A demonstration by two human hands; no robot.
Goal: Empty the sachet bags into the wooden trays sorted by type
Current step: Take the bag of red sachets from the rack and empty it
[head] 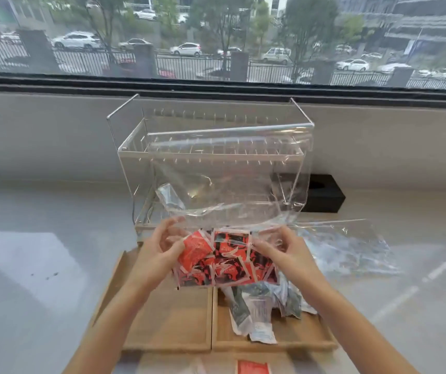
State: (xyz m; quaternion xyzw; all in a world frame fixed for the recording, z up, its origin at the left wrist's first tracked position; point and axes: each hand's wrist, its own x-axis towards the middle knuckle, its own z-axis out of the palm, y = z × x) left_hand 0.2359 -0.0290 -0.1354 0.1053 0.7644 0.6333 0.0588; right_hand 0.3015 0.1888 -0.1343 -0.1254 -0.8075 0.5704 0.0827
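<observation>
Clear plastic bag of red sachets (pixel 224 263): left hand (pixel 159 249) & right hand (pixel 283 252) both pinching its mouth, hanging over empty left wooden tray (pixel 168 319).

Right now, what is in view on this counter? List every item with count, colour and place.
Sachet bag: one, clear, held over the trays, red sachets inside.
Wooden trays: two, light wood; left bare, right holds grey-white sachets.
Empty bag: one, clear, right of the trays.
Acrylic rack: one, clear, behind.
Black box: one, behind right.
Red sachet: one, bottom edge.
Left hand, right hand: gripping the bag.
</observation>
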